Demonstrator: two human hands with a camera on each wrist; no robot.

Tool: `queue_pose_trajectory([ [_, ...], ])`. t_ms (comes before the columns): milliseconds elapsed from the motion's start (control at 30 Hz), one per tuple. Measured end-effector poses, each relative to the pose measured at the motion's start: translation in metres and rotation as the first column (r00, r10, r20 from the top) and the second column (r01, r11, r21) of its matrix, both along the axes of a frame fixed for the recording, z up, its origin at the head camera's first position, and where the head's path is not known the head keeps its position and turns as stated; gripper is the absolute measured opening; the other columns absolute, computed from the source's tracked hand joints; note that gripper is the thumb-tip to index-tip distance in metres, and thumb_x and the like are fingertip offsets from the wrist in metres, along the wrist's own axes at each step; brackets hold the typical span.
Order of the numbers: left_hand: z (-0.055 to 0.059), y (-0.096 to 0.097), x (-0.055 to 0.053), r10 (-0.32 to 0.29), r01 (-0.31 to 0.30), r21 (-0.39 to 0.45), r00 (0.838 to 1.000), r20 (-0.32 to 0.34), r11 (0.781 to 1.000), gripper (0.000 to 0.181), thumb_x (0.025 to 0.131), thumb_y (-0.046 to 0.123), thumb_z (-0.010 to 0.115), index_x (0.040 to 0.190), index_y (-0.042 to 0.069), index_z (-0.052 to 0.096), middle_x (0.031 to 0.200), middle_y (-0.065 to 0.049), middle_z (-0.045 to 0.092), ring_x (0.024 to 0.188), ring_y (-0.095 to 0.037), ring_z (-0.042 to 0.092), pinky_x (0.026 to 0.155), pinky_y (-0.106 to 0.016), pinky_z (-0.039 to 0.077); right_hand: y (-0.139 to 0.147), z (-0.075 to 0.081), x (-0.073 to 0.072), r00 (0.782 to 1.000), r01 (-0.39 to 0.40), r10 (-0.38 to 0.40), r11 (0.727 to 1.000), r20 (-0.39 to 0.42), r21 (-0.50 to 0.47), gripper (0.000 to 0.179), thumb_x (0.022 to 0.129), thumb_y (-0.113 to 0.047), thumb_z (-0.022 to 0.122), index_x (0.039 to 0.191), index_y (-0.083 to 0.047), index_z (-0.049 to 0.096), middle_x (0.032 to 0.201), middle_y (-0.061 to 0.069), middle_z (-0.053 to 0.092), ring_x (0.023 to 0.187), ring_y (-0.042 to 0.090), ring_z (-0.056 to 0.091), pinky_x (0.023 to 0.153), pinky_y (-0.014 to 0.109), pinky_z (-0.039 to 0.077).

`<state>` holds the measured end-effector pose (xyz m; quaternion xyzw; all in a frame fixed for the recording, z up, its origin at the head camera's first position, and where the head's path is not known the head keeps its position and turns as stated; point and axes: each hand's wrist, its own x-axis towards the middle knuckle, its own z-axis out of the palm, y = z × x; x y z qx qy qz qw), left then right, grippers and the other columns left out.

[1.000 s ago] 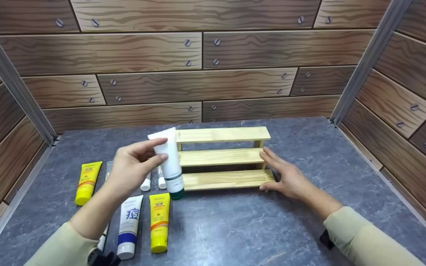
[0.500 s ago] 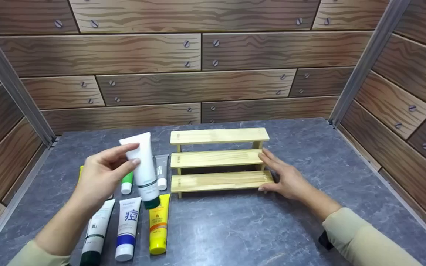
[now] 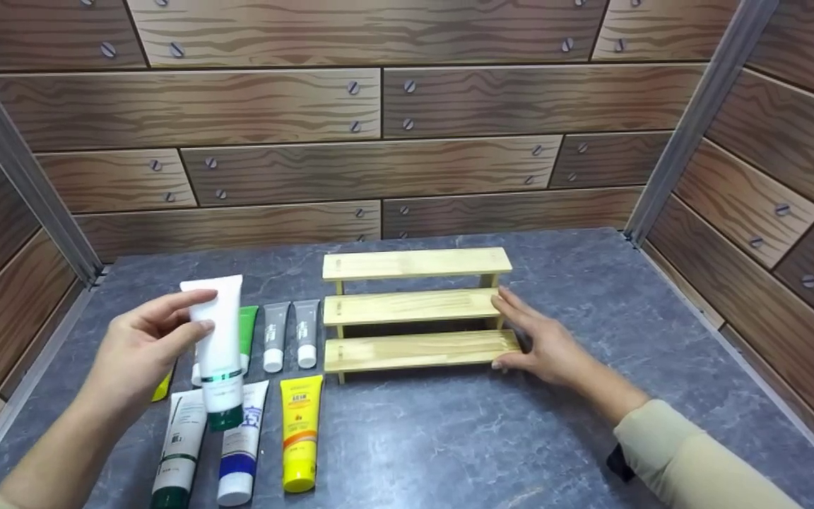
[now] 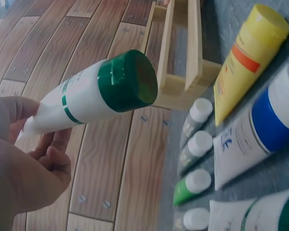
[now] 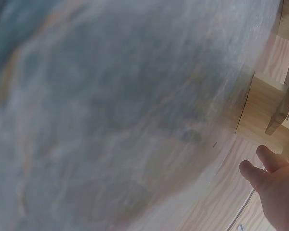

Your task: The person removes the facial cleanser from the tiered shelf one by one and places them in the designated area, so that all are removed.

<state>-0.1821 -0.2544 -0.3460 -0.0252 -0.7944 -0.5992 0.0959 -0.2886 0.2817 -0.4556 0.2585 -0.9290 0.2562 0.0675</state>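
My left hand [image 3: 142, 346] pinches a white squeeze tube with a dark green cap [image 3: 222, 346] near its flat end, cap downward, above the tubes on the left. In the left wrist view the held tube [image 4: 86, 94] points its cap toward the camera. My right hand [image 3: 548, 346] touches the right end of a three-step wooden rack [image 3: 414, 307], fingers at the middle step and thumb by the lowest one. The right wrist view shows the rack's side [image 5: 265, 103] beside that hand's fingers. All three steps are bare.
Left of the rack lie a yellow tube [image 3: 300, 431], a white tube with a blue band [image 3: 239, 466], another green-capped white tube [image 3: 179, 445] and two small grey tubes [image 3: 307, 332]. A green tube [image 3: 248, 329] is partly hidden behind the held one. Wood-patterned walls enclose the table.
My left hand has carried the white tube leftward and slightly down, away from the rack, uncovering the grey tubes and the rack's left end. My right hand stays at the rack.
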Motion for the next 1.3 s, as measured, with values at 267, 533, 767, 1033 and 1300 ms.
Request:
queue_pose_trajectory([
  [267, -0.008, -0.02, 0.002, 0.008, -0.006, -0.024, 0.995, 0.101, 1.0, 0.04, 0.103, 0.014, 0.071, 0.143, 0.008, 0.067, 0.119, -0.001, 0.07, 0.102, -0.014, 0.065, 0.083, -0.025, 0.059, 0.0, 0.0, 0.0, 1.0, 0.002, -0.002, 1.0, -0.001, -0.005, 0.105, 0.078, -0.04, 0.092, 0.165, -0.016, 0.038, 0.173, 0.01, 0.026, 0.149, 0.046, 0.037, 0.119, 0.062, 0.032],
  [533, -0.018, -0.035, 0.003, 0.002, 0.01, -0.059, 0.98, 0.2, 0.998, 0.041, 0.101, 0.011, 0.072, 0.141, 0.009, 0.068, 0.116, 0.001, 0.073, 0.097, -0.015, 0.064, 0.076, -0.028, 0.052, 0.0, -0.001, 0.002, 1.0, -0.007, 0.006, 1.0, -0.02, -0.017, 0.103, 0.079, -0.041, 0.092, 0.164, -0.014, 0.04, 0.172, 0.011, 0.028, 0.149, 0.045, 0.038, 0.118, 0.063, 0.033],
  [767, -0.028, -0.05, 0.005, -0.023, 0.047, -0.077, 0.959, 0.282, 0.996, 0.042, 0.102, 0.016, 0.073, 0.144, 0.012, 0.067, 0.129, -0.004, 0.069, 0.1, -0.016, 0.063, 0.077, -0.031, 0.055, 0.001, 0.0, 0.001, 1.0, 0.006, -0.006, 1.0, -0.003, -0.005, 0.106, 0.077, -0.041, 0.093, 0.165, -0.017, 0.038, 0.173, 0.007, 0.026, 0.149, 0.044, 0.038, 0.119, 0.063, 0.032],
  [1033, -0.04, -0.07, 0.01, 0.006, 0.026, -0.1, 0.952, 0.305, 0.995, 0.038, 0.1, 0.012, 0.073, 0.138, 0.011, 0.071, 0.114, 0.007, 0.071, 0.087, -0.012, 0.057, 0.068, -0.027, 0.048, 0.0, 0.0, 0.001, 1.0, -0.004, 0.004, 1.0, -0.01, -0.012, 0.107, 0.077, -0.04, 0.093, 0.165, -0.015, 0.038, 0.173, 0.01, 0.027, 0.149, 0.044, 0.038, 0.119, 0.062, 0.032],
  [1300, -0.054, -0.092, 0.009, 0.029, 0.011, -0.107, 0.931, 0.364, 0.994, 0.033, 0.097, 0.014, 0.076, 0.129, 0.02, 0.078, 0.118, 0.016, 0.068, 0.088, -0.011, 0.055, 0.065, -0.028, 0.047, 0.0, -0.002, 0.001, 0.999, -0.016, 0.015, 1.0, -0.047, -0.019, 0.104, 0.078, -0.041, 0.092, 0.164, -0.013, 0.04, 0.172, 0.012, 0.028, 0.147, 0.047, 0.04, 0.116, 0.064, 0.034],
])
